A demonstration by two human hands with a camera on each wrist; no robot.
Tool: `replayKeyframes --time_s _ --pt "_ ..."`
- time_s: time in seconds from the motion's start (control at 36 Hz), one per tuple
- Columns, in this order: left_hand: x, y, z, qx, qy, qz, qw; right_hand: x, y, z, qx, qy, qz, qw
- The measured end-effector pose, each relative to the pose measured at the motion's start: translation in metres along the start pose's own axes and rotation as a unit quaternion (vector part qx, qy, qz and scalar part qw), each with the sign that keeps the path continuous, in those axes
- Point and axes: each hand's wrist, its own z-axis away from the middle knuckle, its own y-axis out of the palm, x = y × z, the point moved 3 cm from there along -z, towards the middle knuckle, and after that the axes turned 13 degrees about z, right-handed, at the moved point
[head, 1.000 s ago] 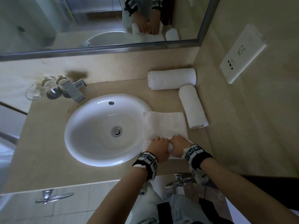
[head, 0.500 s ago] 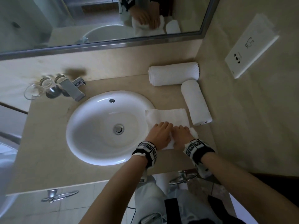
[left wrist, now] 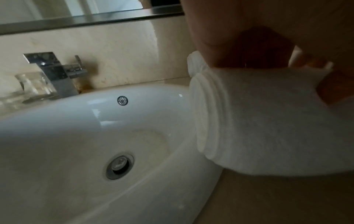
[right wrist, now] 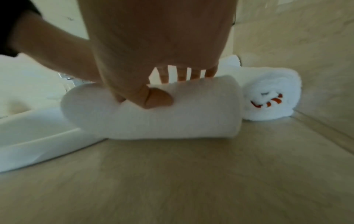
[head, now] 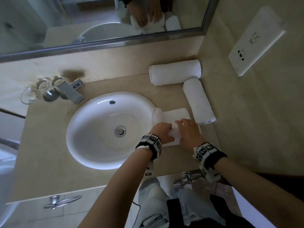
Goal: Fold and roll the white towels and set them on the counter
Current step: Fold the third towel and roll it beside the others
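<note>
A white towel (head: 178, 113) lies on the beige counter (head: 49, 153) right of the sink, its near part wound into a thick roll (right wrist: 162, 116). My left hand (head: 162, 132) curls over the roll's left end (left wrist: 268, 121), which overhangs the basin rim. The right hand (head: 189, 131) holds the right half, fingers (right wrist: 182, 74) over the top and thumb on the near side. A short flat strip still lies beyond the roll. Two finished rolled towels lie by the right wall: one (head: 175, 72) along the backsplash, one (head: 198, 101) just beyond my right hand.
The white sink (head: 102, 129) fills the counter's middle, with a chrome faucet (head: 70, 91) and glass tumblers (head: 31, 94) at its back left. A mirror (head: 98, 22) runs above. A white socket plate (head: 256, 40) is on the right wall. Bare counter lies before the roll.
Both hands have rolled the towel away from the counter's front edge toward the wall. The roll has grown thicker and the flat strip shorter.
</note>
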Motion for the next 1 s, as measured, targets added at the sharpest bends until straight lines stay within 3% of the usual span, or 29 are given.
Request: replayKeyframes --time_s 0.17,0.25,0.42,0.53,0.72,0.89,0.94,1.0 --pt "0.005 -0.016 -0.015 0.028 -0.045 0.045 0.998 0.004 0.026 0.001 -0.028 0.004 0.068 0.997" --pt "0.005 -0.015 -0.013 0.049 -0.045 0.023 0.998 0.004 0.009 -0.008 -0.056 -0.003 0.091 0.994" --pt "0.026 -0.019 0.007 0.016 -0.016 -0.040 0.999 -0.002 -0.002 -0.010 0.012 -0.035 0.088 0.995" --pt "0.022 -0.002 0.018 0.058 -0.014 -0.083 0.995 -0.001 0.005 0.012 0.055 -0.044 0.092 0.993" --pt "0.006 0.023 0.016 0.106 -0.066 -0.113 0.986 -0.015 0.028 0.039 0.062 -0.043 0.100 0.992" --pt "0.017 0.023 0.018 0.135 -0.162 -0.082 0.974 -0.015 0.024 0.048 0.074 -0.052 0.118 0.989" --pt "0.012 0.021 0.018 0.134 -0.145 -0.106 0.975 -0.015 0.022 0.047 0.081 -0.056 0.114 0.989" --pt "-0.001 0.020 0.018 0.110 -0.071 -0.156 0.979 -0.015 0.023 0.044 0.091 -0.057 0.107 0.988"
